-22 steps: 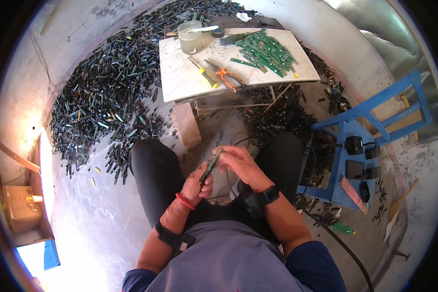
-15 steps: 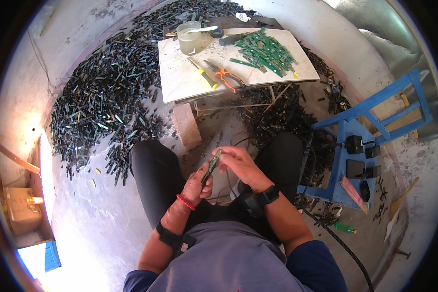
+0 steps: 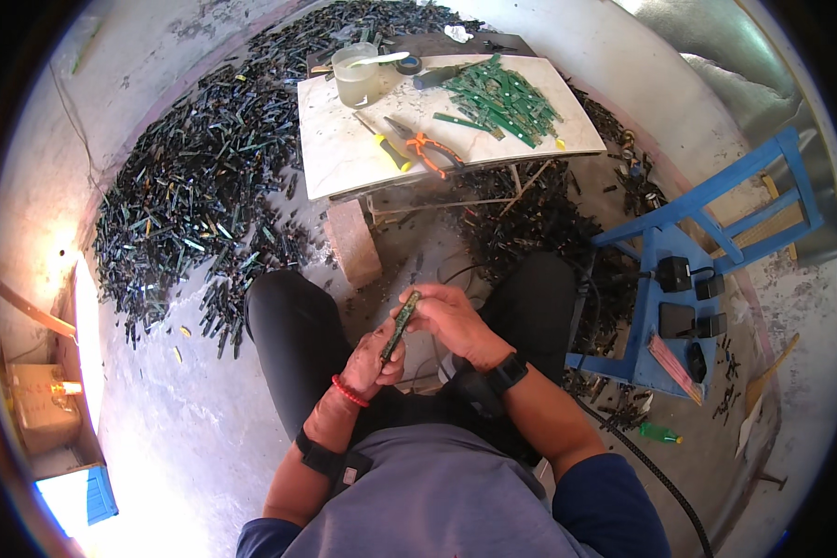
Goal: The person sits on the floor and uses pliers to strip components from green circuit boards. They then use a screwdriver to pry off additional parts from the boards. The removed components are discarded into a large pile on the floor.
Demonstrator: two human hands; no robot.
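At my far left, a brown box (image 3: 45, 400) stands by the wall. Next comes a great heap of dark strips (image 3: 191, 177), spread over the floor (image 3: 163, 409). Then the counter (image 3: 330, 139) begins, in front of my knees, with a pinkish brick (image 3: 355, 246) on the floor by its near edge. On its left part stands a clear cup (image 3: 356, 82) of cloudy liquid, a pale spoon-like piece lying across the rim.

My left hand (image 3: 369, 363), red beads at the wrist, has its fingers curled round the lower end of a narrow green strip (image 3: 400, 327), which slants up to the right between my knees. A screwdriver (image 3: 395, 153) with a yellow and black handle lies above it on the counter, just beside orange-handled pliers (image 3: 418, 141). My right hand (image 3: 456, 321) pinches the strip's upper end between thumb and fingers. Beyond, green strips (image 3: 507, 102) are piled on the counter's right part. Rightmost, a blue chair (image 3: 665, 246) carries black devices (image 3: 676, 321), with a green bottle (image 3: 657, 432) on the floor near it.
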